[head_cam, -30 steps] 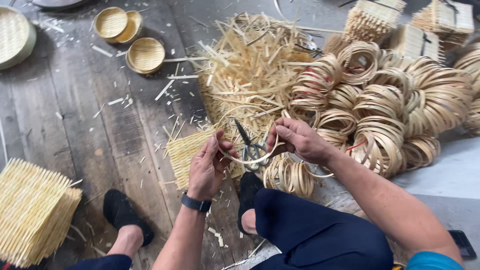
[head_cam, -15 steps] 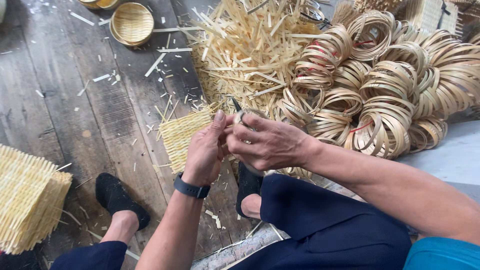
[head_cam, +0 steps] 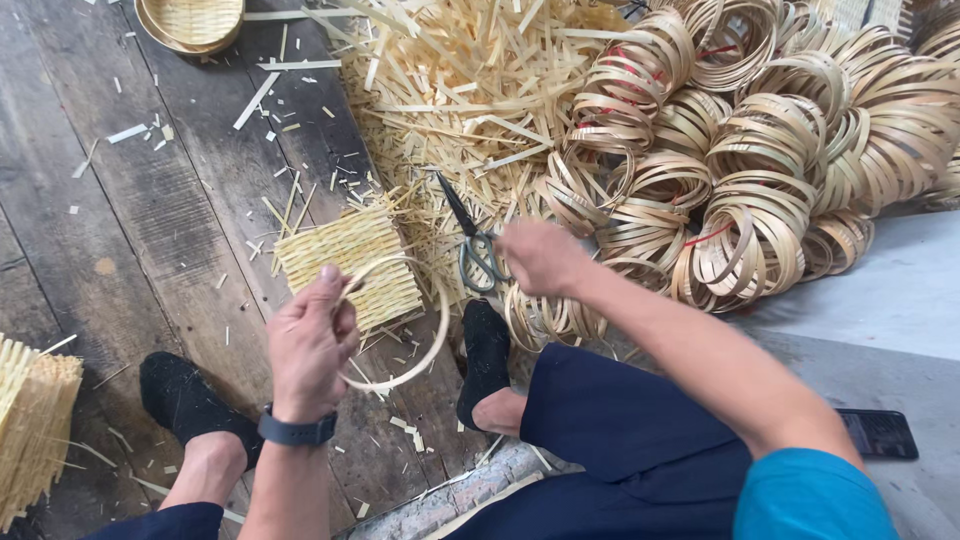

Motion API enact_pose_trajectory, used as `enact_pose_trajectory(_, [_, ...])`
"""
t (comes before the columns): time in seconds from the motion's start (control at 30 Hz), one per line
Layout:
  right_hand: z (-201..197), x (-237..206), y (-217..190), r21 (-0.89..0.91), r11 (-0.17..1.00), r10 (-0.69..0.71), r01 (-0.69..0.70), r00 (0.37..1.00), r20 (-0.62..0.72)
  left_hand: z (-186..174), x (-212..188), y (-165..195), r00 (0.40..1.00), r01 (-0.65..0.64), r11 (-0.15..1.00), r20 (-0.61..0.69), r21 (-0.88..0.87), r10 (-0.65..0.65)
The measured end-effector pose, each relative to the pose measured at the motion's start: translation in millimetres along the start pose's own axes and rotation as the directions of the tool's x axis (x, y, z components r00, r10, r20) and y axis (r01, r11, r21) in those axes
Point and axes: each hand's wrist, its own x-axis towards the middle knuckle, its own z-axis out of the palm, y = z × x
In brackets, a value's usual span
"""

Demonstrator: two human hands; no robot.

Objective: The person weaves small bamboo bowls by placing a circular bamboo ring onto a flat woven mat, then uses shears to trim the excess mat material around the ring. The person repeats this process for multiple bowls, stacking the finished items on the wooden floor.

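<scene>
Pinching bamboo ring (head_cam: 432, 330) in left hand (head_cam: 308, 345) grip; right hand (head_cam: 540, 258) grips scissors (head_cam: 472, 245).

Looked like a bamboo-weaving workshop: plank floor (head_cam: 130, 250) was littered with strips (head_cam: 450, 90), stacked hoops (head_cam: 780, 150), woven mats (head_cam: 350, 262), scissors (head_cam: 470, 240).

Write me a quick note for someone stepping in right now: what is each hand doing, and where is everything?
Left hand: holds one thin bamboo ring over the woven mat.
Right hand: grips the scissors, blades pointing away.
Around: loose bamboo strips ahead, bundled rings to the right, stacked mats at far left.
Done: one ring formed. Left: mat still square, not joined to the ring.
</scene>
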Motion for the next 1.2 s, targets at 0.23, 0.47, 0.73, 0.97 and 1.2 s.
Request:
enact_pose_trajectory(0.23, [151.1, -46.1, 49.8, -0.191, 0.968, -0.062, 0.160, 0.898, 0.437, -34.3, 4.2, -24.5, 0.995, 0.050, 0.999, -0.083, -0.022, -0.052])
enact_pose_trajectory(0.47, [126.3, -70.9, 100.3, -0.386, 0.920, 0.304, -0.068, 0.746, 0.592, -46.0, 7.6, -27.5, 0.997, 0.013, 0.999, -0.079, -0.051, -0.017])
enact_pose_trajectory(0.73, [122.5, -69.1, 76.0, -0.377, 0.902, 0.420, -0.209, 0.621, 0.661, -39.8, -3.1, -31.0, 0.997, 0.034, 0.998, -0.069, -0.049, -0.038])
enact_pose_trajectory(0.97, [162.5, -68.7, 99.3, -0.324, 0.853, 0.517, -0.410, 0.751, 0.410, -50.2, -9.8, -35.4, 0.994, 0.027, 0.998, -0.101, -0.055, -0.032])
enact_pose_trajectory(1.2, [179.1, -84.9, 122.4, -0.436, 0.876, 0.464, -0.206, 0.607, 0.645, -58.1, -2.4, -34.9, 0.988, 0.014, 1.000, -0.153, -0.018, -0.017])
